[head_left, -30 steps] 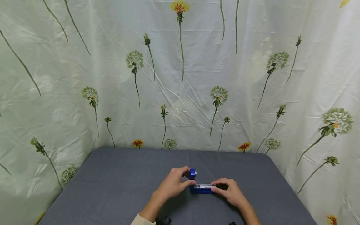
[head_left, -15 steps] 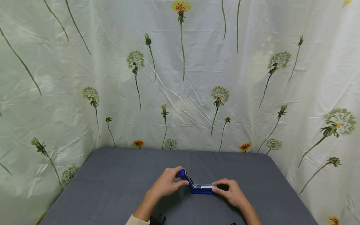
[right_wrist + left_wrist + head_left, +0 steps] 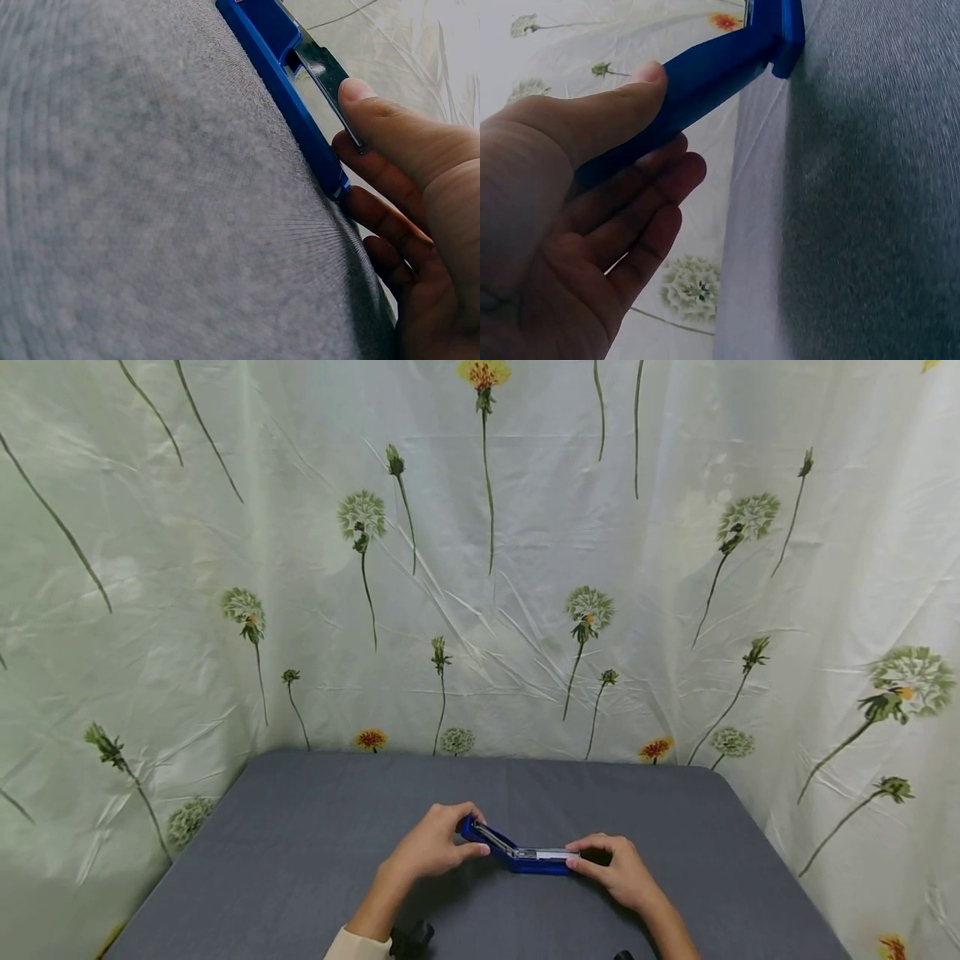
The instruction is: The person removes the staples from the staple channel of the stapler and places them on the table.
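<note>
A blue stapler rests on the grey table, its top arm swung far back to the left and its metal staple channel exposed. My left hand pinches the end of the raised top arm between thumb and fingers. At the other end, my right hand grips the metal channel between thumb and forefinger. In the right wrist view the thumb lies on the dark metal channel, which stands a little above the blue base; the other fingers curl near the base's end.
The table is covered in smooth grey cloth. Behind it and at both sides hangs a pale curtain printed with dandelions. A small black object sits by the left wrist.
My left hand has moved left and lowered the stapler's top arm from upright to leaning far back. My right hand has stayed almost still at the channel's end.
</note>
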`<control>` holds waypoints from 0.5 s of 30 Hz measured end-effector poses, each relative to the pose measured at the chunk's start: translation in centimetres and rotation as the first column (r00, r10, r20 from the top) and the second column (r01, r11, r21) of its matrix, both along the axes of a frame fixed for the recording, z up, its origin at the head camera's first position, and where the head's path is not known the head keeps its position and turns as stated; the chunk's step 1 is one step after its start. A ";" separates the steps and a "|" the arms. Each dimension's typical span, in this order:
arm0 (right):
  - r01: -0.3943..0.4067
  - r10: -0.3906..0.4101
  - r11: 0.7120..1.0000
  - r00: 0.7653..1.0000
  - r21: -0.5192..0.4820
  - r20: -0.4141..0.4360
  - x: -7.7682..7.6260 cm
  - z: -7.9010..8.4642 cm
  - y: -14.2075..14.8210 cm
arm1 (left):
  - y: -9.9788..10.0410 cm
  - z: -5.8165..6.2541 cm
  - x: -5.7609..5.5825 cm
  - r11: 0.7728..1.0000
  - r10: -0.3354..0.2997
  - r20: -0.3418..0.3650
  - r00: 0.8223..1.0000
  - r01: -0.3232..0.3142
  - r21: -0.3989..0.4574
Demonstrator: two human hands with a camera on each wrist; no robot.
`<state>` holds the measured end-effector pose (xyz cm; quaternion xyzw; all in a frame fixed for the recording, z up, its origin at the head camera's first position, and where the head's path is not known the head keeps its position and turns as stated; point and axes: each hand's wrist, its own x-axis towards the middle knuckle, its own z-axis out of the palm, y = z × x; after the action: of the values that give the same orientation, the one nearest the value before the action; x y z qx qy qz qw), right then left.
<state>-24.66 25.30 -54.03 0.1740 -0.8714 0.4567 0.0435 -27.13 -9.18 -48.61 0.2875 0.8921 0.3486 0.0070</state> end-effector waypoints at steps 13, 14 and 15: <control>0.006 -0.006 1.000 1.000 0.004 -0.007 -0.1 -0.1 0.1 | -0.9 0.0 0.2 0.995 0.014 -0.001 1.000 -0.014 -0.095; 0.006 -0.006 1.000 1.000 0.001 -0.009 -0.1 -0.2 0.0 | -0.9 0.0 0.2 0.995 0.014 -0.002 1.000 -0.014 -0.101; 0.005 -0.005 1.000 1.000 -0.002 -0.010 0.0 -0.2 0.0 | -0.9 0.0 0.3 0.994 0.014 -0.005 1.000 -0.015 -0.107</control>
<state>-24.69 25.31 -54.19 0.1739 -0.8712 0.4564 0.0489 -26.82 -10.08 -48.65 0.2808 0.9116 0.2998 0.0182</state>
